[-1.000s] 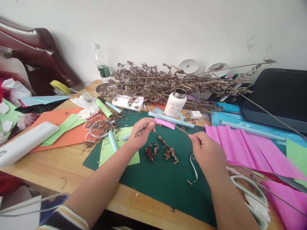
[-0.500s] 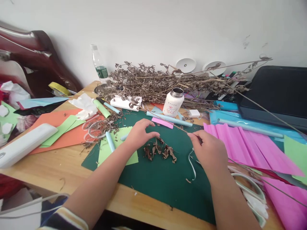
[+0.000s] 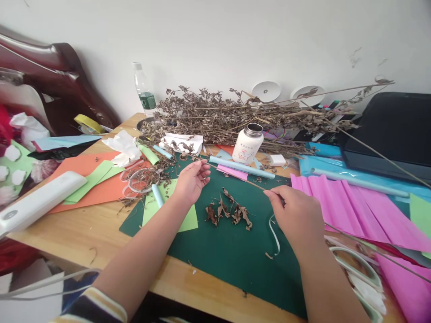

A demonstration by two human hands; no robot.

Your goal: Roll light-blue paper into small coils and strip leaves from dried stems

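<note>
A long, thin dried plant stem (image 3: 255, 184) slants across the green cutting mat (image 3: 232, 255) and continues past my right wrist to the right edge. My right hand (image 3: 298, 215) is closed around it. My left hand (image 3: 192, 181) has thumb and fingers pinched on the stem near its thin left part, palm turned inward. Several curled brown dry leaves (image 3: 240, 214) lie on the mat between my hands. Beyond them are a pale blue paper roll (image 3: 242, 167) and a small pink paper strip (image 3: 232, 172).
A big heap of dried plants (image 3: 208, 110) lies along the wall, with an open white bottle (image 3: 248, 144) before it. Pink crepe paper (image 3: 340, 206) and scissors (image 3: 358, 264) are at right. Green paper (image 3: 185, 218) and a white plastic device (image 3: 43, 197) are at left.
My left hand has risen from above the dry leaves to the stem and closed its fingers on it. My right hand keeps its grip. The view has shifted slightly.
</note>
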